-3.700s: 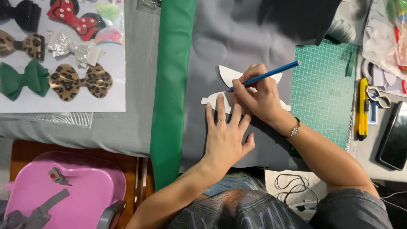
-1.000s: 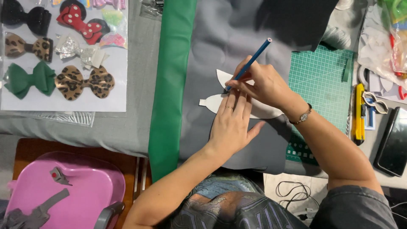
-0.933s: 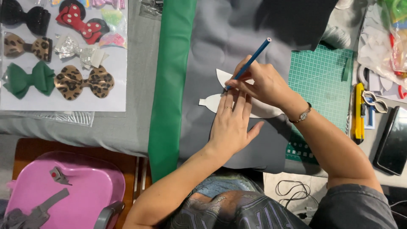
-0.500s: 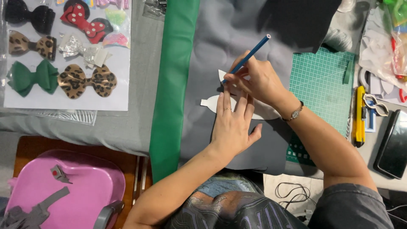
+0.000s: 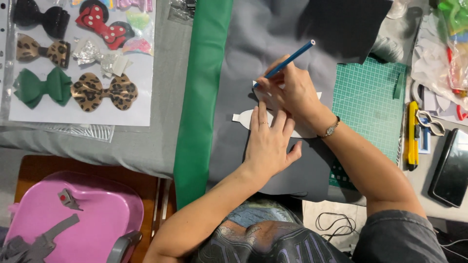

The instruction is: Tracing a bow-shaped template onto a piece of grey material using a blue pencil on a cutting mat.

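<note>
My left hand (image 5: 268,142) lies flat, fingers spread, pressing a white paper template (image 5: 244,117) onto a sheet of grey material (image 5: 253,58). My right hand (image 5: 291,92) grips a blue pencil (image 5: 290,59), whose tip touches the template's upper left edge. Most of the template is hidden under both hands. A bracelet sits on my right wrist.
A green fabric strip (image 5: 202,92) runs down the left of the grey sheet. A plastic sleeve of several bows (image 5: 73,63) lies far left. A green cutting mat (image 5: 371,104), a yellow utility knife (image 5: 413,134) and a phone (image 5: 451,168) are on the right. A pink tray (image 5: 78,219) sits below left.
My right hand has shifted left along the template's upper edge with the pencil, which now stands steeper. My left hand stays pressed on the template.
</note>
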